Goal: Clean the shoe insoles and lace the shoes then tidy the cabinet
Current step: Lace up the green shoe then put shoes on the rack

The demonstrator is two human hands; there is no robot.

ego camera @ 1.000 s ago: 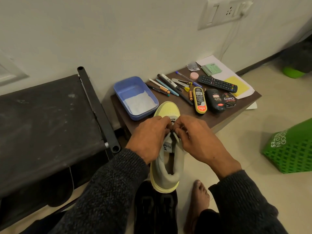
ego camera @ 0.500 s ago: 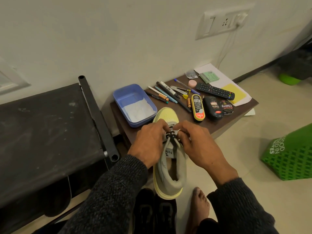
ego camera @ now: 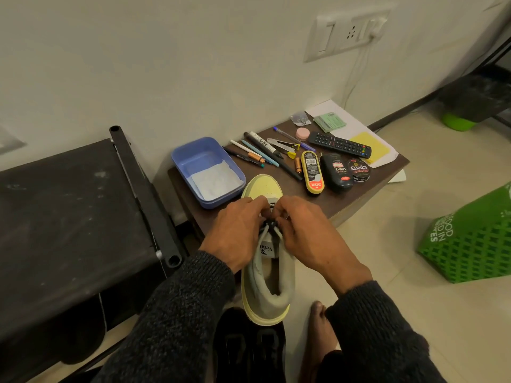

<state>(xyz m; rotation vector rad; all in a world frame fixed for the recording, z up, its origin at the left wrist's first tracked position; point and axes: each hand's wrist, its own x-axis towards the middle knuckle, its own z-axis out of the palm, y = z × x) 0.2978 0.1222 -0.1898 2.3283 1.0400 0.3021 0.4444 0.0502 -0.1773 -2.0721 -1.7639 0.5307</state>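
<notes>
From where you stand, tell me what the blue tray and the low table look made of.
Blue tray: looks like moulded plastic, smooth with a slight sheen and rounded rim; a white paper-like sheet lies inside. Low table: dark brown top with a paler raw edge, probably laminated board, though that cannot be confirmed.

Both hands, left hand point(ego camera: 237, 233) and right hand point(ego camera: 307, 233), pinch the black lace point(ego camera: 269, 225) at mid-shoe point(ego camera: 266, 283); fingertips nearly touch, no gap betw. them. Just ahead: shoe toe, then blue tray point(ego camera: 207, 170) ahead-left, pens point(ego camera: 260, 154) and polish tins point(ego camera: 336, 172) ahead-right, packed close. Left of grip: black rack point(ego camera: 69, 217), its tube end near the left wrist. Right of grip: bare floor point(ego camera: 387, 258), open up to the green basket point(ego camera: 470, 244). Below: black shoes point(ego camera: 249, 346), bare foot point(ego camera: 318, 327).
</notes>
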